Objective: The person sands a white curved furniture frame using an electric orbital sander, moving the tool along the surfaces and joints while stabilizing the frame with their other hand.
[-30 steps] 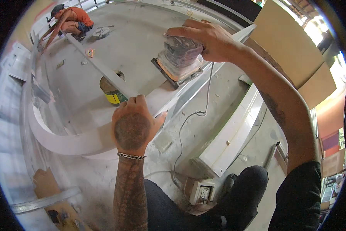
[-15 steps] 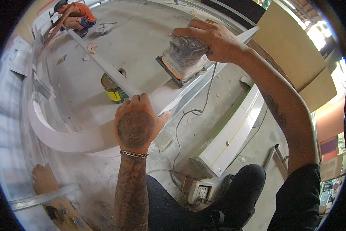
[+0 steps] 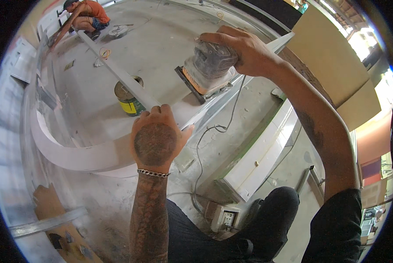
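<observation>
My right hand (image 3: pixel 249 50) is wrapped over the top of a dusty dark electric sander (image 3: pixel 211 63). The sander's flat pad rests on the pale upper face of a long white frame (image 3: pixel 190 108), its cord hanging down on the near side. My left hand (image 3: pixel 156 139) is closed over the same frame, at the place where a narrow straight bar (image 3: pixel 130 83) meets it. The fingertips lie on the far side of the edge, and the thumb points toward the right. Left of this hand, the frame bends into a wide curve (image 3: pixel 80 158).
An open paint can (image 3: pixel 130 98) stands beyond the bar. A white panel box (image 3: pixel 257 158) lies at right, near a power socket box (image 3: pixel 225 218) and the looping cord (image 3: pixel 200 164). Another person (image 3: pixel 88 19) crouches at far left. Tan boards (image 3: pixel 332 57) lean at right.
The sander and my right hand have shifted slightly toward me along the frame. My left hand keeps its hold in the same place.
</observation>
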`<state>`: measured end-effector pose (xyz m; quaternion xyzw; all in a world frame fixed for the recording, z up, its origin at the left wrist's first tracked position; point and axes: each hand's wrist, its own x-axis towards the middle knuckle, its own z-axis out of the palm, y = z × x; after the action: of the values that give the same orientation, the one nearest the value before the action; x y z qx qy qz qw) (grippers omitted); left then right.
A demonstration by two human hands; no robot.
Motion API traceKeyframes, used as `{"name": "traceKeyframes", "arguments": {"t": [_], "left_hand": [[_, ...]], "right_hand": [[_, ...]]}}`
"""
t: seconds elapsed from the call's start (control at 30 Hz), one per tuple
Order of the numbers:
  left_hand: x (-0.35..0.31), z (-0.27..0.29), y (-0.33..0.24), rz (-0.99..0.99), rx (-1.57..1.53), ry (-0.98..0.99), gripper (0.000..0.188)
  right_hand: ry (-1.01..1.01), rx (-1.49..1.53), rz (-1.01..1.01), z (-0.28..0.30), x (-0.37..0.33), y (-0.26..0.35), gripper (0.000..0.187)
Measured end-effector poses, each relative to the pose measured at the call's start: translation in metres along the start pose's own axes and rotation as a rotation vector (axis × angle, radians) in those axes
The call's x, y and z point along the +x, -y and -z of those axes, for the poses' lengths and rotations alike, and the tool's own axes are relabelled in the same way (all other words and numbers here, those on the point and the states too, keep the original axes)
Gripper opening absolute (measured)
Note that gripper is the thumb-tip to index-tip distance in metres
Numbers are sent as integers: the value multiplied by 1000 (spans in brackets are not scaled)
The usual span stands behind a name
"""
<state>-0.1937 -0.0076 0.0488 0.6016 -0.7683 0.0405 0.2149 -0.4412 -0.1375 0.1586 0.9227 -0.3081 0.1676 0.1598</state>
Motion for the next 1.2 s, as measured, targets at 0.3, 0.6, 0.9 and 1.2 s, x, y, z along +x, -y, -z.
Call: {"name": "traceKeyframes", "arguments": {"t": [0.3,0.6,0.9,1.2], "left_hand": [[3,5,-4,25,29,55,60],[1,4,-2,12,12,-12,57],[-2,3,-3,-4,14,-50,54],[-1,6,1,4,11,-7,56]], "right_hand": [[88,9,-88,0,1,2,95],[83,-2,-63,6,7,3,94],[-19,3,-101,-1,-1,-3,92],[81,95,-212,10,-1,11,98]]}}
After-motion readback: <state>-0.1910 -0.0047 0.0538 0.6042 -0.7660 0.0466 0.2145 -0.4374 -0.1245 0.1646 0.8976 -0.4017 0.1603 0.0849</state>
